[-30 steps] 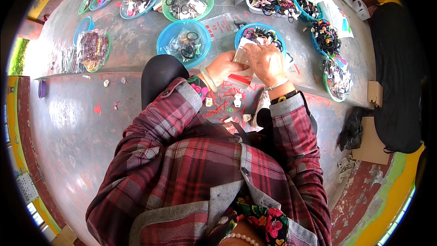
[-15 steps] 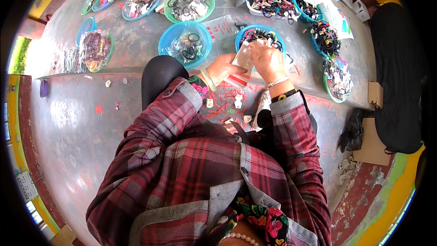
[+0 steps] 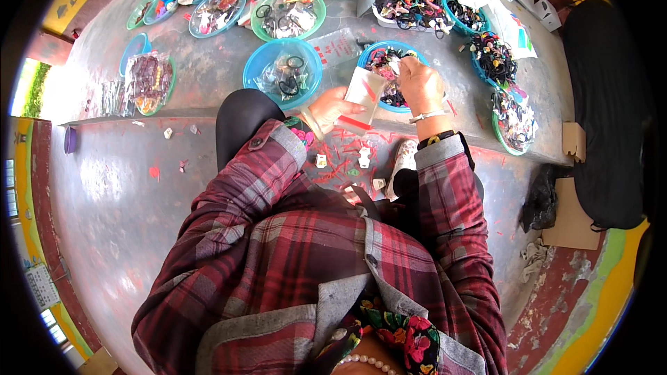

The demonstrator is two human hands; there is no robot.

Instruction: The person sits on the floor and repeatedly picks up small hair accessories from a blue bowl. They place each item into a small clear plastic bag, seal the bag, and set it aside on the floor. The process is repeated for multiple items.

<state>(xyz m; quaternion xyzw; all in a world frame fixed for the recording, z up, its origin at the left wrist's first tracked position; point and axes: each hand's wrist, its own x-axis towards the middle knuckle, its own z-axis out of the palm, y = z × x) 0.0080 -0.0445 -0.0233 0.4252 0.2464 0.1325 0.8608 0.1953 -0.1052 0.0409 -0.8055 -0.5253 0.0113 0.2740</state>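
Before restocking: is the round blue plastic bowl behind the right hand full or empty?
The bowl is well filled: heaped small black, pink and white pieces hide its bottom.

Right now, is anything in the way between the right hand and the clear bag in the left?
Nothing visible: a gap separates the right hand from the clear bag in the left hand; through it show the blue basin and its hair ties, apparently beneath. This single view leaves depth uncertain.

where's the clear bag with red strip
Head view, upper middle: the clear plastic bag with red strip is in the left hand, left of the right hand.
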